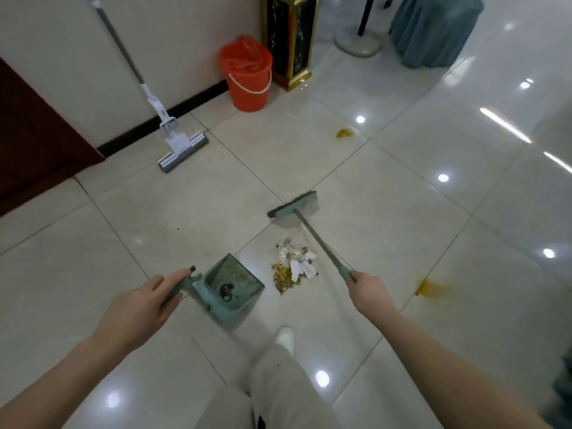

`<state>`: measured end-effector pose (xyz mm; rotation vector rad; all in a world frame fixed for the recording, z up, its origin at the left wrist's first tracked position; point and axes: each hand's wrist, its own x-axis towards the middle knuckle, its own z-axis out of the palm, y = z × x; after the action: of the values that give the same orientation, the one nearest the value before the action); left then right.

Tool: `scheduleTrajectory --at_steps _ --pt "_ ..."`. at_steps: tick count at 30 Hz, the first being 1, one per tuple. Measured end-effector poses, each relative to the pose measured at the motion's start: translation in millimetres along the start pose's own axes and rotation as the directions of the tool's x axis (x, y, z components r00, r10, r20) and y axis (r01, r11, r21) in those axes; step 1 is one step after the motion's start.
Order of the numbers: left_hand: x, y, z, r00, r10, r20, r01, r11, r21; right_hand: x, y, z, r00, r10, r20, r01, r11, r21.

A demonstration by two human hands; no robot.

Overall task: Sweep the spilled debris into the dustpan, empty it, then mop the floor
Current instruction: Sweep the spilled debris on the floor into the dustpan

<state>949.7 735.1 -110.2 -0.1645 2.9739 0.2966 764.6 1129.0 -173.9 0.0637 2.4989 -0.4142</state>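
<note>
two hands work the sweeping step: the left hand (pixel 145 308) grips the dustpan (pixel 230 287) handle, the right hand (pixel 368 294) grips the broom (pixel 294 209), and the debris (pixel 294 267) just beside the pan's mouth likely needs one pull leftward.

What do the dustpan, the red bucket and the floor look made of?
Dustpan: likely moulded plastic, matte teal, comb teeth formed in its edge. Red bucket: probably plastic, even colour, thin pale handle. Floor: glossy glazed tile, judging by sharp light reflections and grout lines.
</note>
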Motion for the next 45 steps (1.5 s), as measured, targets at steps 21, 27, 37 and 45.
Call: scheduleTrajectory --at_steps 21,27,37,45 --pt "108 -166 -27 0.855 0.506 0.115 -0.498 0.862 -0.089 -83 -209 163 0.86 0.495 0.126 -0.507 0.795 0.333" --pt "104 -183 -26 0.819 0.562 0.113 -0.556 0.827 -0.084 -131 -227 197 0.861 0.502 0.079 -0.494 0.792 0.358" --pt "78 -191 -27 0.798 0.602 0.038 -0.601 0.798 -0.027 -193 -200 209 0.837 0.532 -0.13 -0.475 0.823 0.311" --pt "56 -186 -26 0.792 0.61 -0.009 -0.61 0.792 -0.005 -253 -173 217 0.801 0.581 -0.145 -0.525 0.797 0.299"
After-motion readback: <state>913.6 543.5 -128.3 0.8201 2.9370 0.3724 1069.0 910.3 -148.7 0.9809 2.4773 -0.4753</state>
